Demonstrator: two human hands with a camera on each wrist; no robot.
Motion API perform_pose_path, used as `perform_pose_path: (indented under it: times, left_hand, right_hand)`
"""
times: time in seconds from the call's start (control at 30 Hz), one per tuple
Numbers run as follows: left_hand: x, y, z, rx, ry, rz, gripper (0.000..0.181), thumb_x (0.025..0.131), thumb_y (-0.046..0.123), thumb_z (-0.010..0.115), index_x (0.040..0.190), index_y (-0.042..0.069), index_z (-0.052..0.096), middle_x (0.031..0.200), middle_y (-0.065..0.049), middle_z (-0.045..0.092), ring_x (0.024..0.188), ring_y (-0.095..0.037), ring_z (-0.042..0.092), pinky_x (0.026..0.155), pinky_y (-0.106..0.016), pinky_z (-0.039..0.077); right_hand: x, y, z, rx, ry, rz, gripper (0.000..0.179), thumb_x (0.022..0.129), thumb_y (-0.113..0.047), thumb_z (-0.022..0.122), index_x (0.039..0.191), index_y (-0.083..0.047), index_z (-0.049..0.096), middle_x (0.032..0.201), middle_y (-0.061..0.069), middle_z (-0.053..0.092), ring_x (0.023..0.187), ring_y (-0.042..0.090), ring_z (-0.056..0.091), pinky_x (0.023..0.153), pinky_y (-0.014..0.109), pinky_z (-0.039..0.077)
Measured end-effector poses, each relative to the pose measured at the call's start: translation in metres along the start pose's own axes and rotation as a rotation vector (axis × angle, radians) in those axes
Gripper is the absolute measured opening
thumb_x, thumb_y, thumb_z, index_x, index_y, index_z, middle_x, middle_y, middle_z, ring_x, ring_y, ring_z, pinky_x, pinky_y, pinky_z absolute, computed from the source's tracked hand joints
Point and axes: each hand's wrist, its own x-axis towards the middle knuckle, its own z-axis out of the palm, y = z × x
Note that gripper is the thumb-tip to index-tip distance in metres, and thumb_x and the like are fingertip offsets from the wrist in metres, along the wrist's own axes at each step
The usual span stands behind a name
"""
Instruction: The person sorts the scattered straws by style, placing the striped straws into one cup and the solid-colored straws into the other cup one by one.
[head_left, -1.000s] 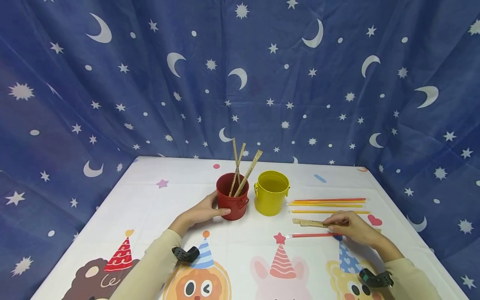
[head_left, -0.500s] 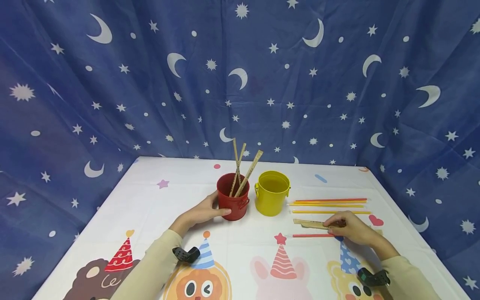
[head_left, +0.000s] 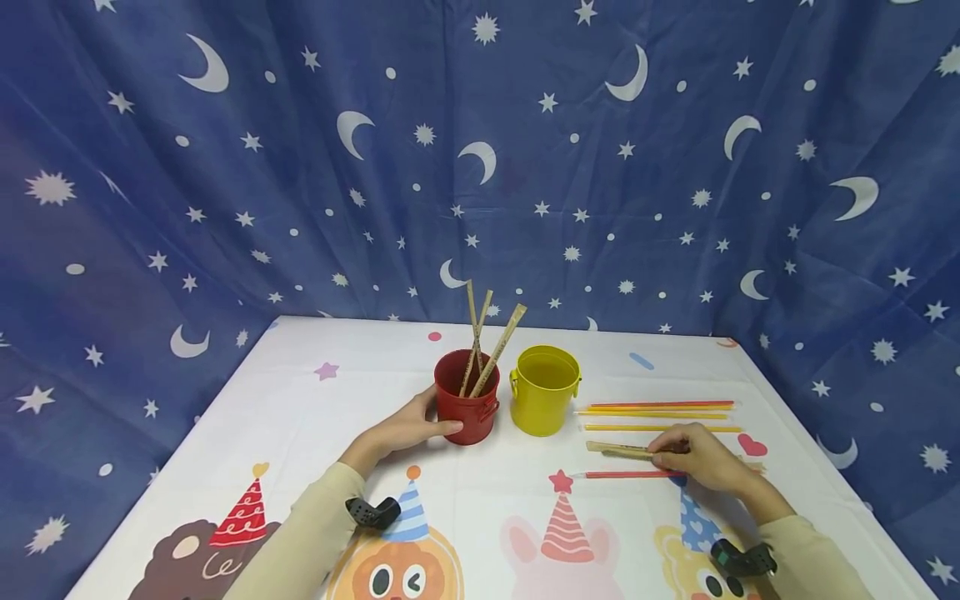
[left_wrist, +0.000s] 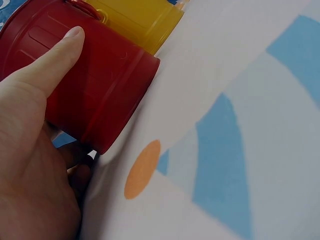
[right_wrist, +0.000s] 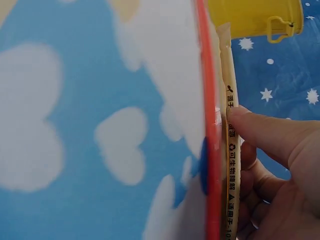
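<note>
My left hand (head_left: 408, 427) holds the red bucket (head_left: 467, 421) from its left side, the thumb lying across the front wall (left_wrist: 107, 95). Several paper-wrapped straws (head_left: 498, 350) lean inside that bucket. On the right, my right hand (head_left: 705, 460) pinches a paper-wrapped straw (head_left: 609, 447) between thumb and fingers, low over the table. In the right wrist view, printed characters run along this straw (right_wrist: 231, 150), and another paper edge shows close behind it. Just nearer lies a red straw (head_left: 622, 475) in clear wrap, partly covered by the hand.
A yellow bucket (head_left: 542, 408) stands right beside the red one. Behind my right hand lie several yellow straws (head_left: 652, 428) and a red straw (head_left: 660, 404), roughly parallel. The white tablecloth (head_left: 360, 392) has printed animals; a blue curtain (head_left: 480, 208) hangs behind the table.
My right hand shifts very slightly, and the pinched straw separates a little from the paper straw beneath it. The left hand and both buckets keep their places.
</note>
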Motion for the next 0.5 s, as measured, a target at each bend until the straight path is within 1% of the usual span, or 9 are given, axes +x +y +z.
perform_pose_path:
  times: [0.17,0.27,0.37,0.5]
  left_hand:
    - [0.0,0.0,0.001,-0.004,0.004,-0.001,0.098,0.088,0.043,0.075,0.162,0.013,0.019,0.167,-0.007,0.028,0.158,-0.032,0.017,0.126,-0.057,0.022]
    - [0.0,0.0,0.001,-0.006,-0.002,-0.003,0.098,0.088,0.042,0.075,0.162,0.013,0.018,0.167,-0.006,0.028,0.158,-0.031,0.017,0.126,-0.056,0.022]
    - [0.0,0.0,0.0,-0.009,-0.008,0.008,0.096,0.089,0.041,0.075,0.162,0.013,0.019,0.167,-0.006,0.028,0.158,-0.031,0.017,0.126,-0.057,0.022]
    - [0.0,0.001,0.0,-0.015,-0.013,0.024,0.096,0.089,0.041,0.074,0.162,0.013,0.019,0.167,-0.007,0.028,0.158,-0.032,0.018,0.126,-0.058,0.022]
  right_hand:
    - [0.0,-0.009,-0.005,-0.037,0.027,0.049,0.014,0.092,-0.012,0.073,0.103,-0.005,0.077,0.089,0.004,0.066,0.073,0.005,0.051,0.061,0.02,0.046]
    - [0.0,-0.014,-0.007,-0.038,0.044,0.059,0.014,0.092,-0.013,0.073,0.103,-0.006,0.077,0.084,0.002,0.063,0.071,0.006,0.049,0.058,0.02,0.043]
    - [0.0,-0.018,-0.008,-0.024,0.067,0.029,0.014,0.092,-0.011,0.072,0.103,-0.004,0.077,0.081,0.001,0.062,0.069,0.007,0.049,0.057,0.02,0.042]
    - [0.001,-0.024,-0.01,-0.008,0.106,-0.017,0.015,0.092,-0.009,0.073,0.105,-0.004,0.077,0.082,-0.001,0.063,0.07,0.007,0.049,0.057,0.02,0.04]
